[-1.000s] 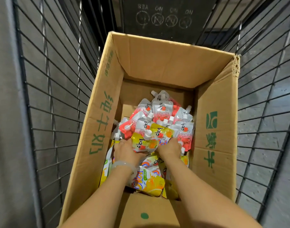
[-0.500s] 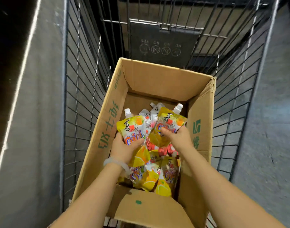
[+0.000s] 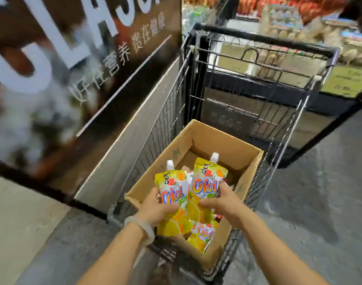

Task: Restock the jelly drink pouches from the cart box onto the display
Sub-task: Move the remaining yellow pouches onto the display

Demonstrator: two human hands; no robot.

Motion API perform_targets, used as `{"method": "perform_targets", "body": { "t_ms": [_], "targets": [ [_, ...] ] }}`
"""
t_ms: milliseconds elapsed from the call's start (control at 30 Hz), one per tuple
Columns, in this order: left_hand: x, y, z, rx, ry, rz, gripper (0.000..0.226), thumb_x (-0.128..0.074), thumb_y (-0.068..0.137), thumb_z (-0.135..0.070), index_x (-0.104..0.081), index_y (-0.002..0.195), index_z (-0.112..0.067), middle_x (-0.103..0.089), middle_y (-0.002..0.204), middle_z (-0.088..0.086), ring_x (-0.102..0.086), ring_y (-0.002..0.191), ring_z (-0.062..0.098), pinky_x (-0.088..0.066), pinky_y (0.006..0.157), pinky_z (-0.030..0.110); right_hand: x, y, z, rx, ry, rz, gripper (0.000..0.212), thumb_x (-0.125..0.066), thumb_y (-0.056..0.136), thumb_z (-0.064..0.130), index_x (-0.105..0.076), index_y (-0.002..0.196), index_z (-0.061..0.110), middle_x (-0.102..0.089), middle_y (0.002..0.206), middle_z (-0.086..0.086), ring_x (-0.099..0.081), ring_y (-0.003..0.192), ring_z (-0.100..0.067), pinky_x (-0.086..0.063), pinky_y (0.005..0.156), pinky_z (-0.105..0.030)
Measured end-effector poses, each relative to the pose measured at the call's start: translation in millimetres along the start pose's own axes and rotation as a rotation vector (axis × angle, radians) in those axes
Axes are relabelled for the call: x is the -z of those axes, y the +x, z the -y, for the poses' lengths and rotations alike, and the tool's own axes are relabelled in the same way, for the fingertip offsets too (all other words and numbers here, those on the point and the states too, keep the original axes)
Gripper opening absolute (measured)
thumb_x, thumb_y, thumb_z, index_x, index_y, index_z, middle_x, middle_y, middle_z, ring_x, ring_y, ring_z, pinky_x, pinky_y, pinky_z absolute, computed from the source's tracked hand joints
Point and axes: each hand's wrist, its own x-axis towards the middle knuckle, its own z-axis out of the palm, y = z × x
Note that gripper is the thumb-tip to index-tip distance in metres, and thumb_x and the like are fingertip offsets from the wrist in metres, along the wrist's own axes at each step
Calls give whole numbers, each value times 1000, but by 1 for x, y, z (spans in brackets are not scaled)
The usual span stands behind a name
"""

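— Where are the pouches?

— Two yellow ones are up over the box [image 3: 227, 147], side by side, white caps upward. The left pouch [image 3: 173, 194] sits in the left hand [image 3: 155, 206], thumb across its front, fingers curled behind. The right pouch [image 3: 206, 184] is held by the right hand [image 3: 219, 200], its grip closed round the pouch's right edge.

— Anything left in the box?

— Yes, another yellow pouch [image 3: 202, 235] lies at the near end, with something red beneath, too hidden to tell.

— And around it?

— The box stands in a wire cart [image 3: 258, 64]. A dark sign [image 3: 83, 58] with white lettering runs along the left; blurred shelves of goods lie beyond.
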Motion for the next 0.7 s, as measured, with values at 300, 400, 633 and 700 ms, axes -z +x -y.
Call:
{"method": "perform_targets", "body": {
  "t_ms": [300, 400, 633, 700],
  "targets": [
    [55, -177, 70, -128, -306, -436, 44, -73, 65, 19, -52, 87, -13, -67, 85, 6, -65, 73, 20, -57, 68, 37, -99, -102, 6, 159, -223, 385, 41, -64, 77, -16, -58, 111, 7, -71, 90, -3, -69, 68, -5, -53, 57, -18],
    [84, -230, 99, -165, -385, -597, 40, -74, 66, 16, -53, 86, -11, -66, 85, 8, -63, 72, 18, -57, 61, 29, -150, -131, -1, 201, -320, 514, 43, -67, 75, -13, -59, 113, 6, -73, 98, -7, -70, 85, -17, -58, 77, -34],
    [140, -378, 201, -207, -613, -883, 53, -76, 64, 15, -55, 111, 3, -68, 107, 22, -66, 97, 37, -56, 83, 48, -281, -230, -42, 228, -533, 843, 45, -71, 76, -7, -57, 114, 14, -71, 107, -7, -68, 97, -23, -56, 86, -38],
    [148, -433, 238, -217, -662, -984, 52, -76, 65, 14, -56, 111, -1, -68, 109, 20, -65, 100, 37, -53, 88, 52, -321, -272, -66, 236, -595, 956, 46, -71, 75, -8, -58, 109, 19, -70, 109, -7, -67, 102, -26, -52, 94, -45]
  ]
}}
